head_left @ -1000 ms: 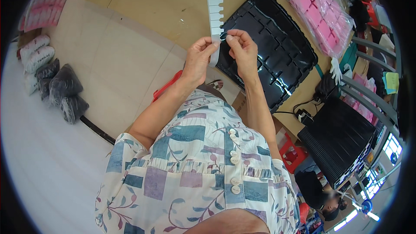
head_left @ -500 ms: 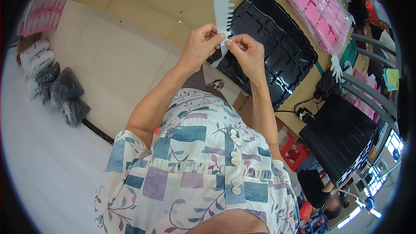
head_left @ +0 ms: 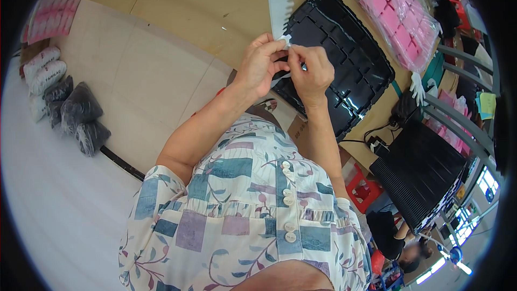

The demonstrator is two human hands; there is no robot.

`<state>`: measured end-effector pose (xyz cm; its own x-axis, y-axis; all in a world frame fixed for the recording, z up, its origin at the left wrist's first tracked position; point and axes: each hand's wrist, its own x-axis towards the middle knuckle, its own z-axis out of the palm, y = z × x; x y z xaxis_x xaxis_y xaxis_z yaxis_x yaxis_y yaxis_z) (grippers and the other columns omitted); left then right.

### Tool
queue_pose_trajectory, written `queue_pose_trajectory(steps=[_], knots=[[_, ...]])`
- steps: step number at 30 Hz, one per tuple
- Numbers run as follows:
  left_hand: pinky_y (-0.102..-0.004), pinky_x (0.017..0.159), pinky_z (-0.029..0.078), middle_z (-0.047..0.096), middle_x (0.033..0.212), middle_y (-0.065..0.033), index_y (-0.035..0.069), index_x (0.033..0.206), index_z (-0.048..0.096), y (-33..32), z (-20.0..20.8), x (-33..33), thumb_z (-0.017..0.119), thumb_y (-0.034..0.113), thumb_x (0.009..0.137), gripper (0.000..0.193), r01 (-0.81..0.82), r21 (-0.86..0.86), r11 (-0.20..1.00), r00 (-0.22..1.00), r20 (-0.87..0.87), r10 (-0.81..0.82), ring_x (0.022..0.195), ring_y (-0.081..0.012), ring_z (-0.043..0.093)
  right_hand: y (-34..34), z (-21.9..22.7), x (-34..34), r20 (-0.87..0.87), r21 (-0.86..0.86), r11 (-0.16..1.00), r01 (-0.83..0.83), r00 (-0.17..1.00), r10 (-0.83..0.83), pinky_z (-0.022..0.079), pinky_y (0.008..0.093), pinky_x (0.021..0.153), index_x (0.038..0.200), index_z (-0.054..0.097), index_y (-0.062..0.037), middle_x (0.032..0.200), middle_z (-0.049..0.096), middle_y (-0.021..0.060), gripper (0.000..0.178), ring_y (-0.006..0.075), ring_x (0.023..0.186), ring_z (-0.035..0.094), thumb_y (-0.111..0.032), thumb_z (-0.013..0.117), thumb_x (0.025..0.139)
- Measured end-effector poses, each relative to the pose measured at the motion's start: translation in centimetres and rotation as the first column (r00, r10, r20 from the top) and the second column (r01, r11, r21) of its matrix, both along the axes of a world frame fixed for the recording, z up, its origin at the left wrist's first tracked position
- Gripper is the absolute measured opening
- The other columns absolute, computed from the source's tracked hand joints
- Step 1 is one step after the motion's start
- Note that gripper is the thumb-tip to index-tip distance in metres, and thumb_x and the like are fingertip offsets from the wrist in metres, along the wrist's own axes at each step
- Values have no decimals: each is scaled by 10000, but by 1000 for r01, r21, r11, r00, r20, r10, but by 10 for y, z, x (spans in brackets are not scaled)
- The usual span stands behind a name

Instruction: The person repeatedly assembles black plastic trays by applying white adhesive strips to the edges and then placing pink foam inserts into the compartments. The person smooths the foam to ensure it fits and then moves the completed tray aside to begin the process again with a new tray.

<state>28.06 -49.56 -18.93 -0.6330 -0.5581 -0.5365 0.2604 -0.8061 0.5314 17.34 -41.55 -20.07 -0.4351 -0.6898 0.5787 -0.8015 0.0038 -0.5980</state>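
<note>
In front of me my left hand (head_left: 259,67) pinches a small white piece (head_left: 286,39) between thumb and index finger. My right hand (head_left: 311,74) is closed, its thumb and fingertips pressed together right beside that piece. What the right fingertips hold is too small to make out. Both hands are above the near left edge of a shiny black plastic tray (head_left: 344,48) with a grid of raised ribs. A white strip with a toothed right edge (head_left: 278,0) lies just beyond my fingers, along the tray's left side.
On the brown tabletop (head_left: 199,5), a clear-bagged pink tray (head_left: 390,11) lies at the far right. Further right are a white glove (head_left: 417,87), grey metal bars (head_left: 458,54) and stacked black trays (head_left: 417,172). Another person (head_left: 385,231) sits at lower right. Wrapped bundles (head_left: 81,102) rest on the floor at left.
My left hand has turned, its fingers now curled below the white piece. My right hand has rolled inward, and its fingers have curled in more. Both hands have shifted slightly right.
</note>
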Motion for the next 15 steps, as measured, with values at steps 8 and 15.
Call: queue_pose_trajectory(steps=[8,15], knots=[[-306,763,579,665,968,-67,11,1063,607,0,-1,-10,551,70,973,121,-11,-402,916,998,54,36,882,-127,664,-4,6,-7,117,15,999,47,992,-48,467,283,500,797,671,-52,692,582,52,146,180,564,583,36,752,711],[-251,710,554,659,906,-77,9,969,591,-7,8,-14,549,47,940,64,-53,-67,996,999,2,53,802,-125,657,-2,15,-11,-255,-51,983,-179,954,160,421,326,477,779,642,-69,641,516,50,165,216,536,532,16,749,686]])
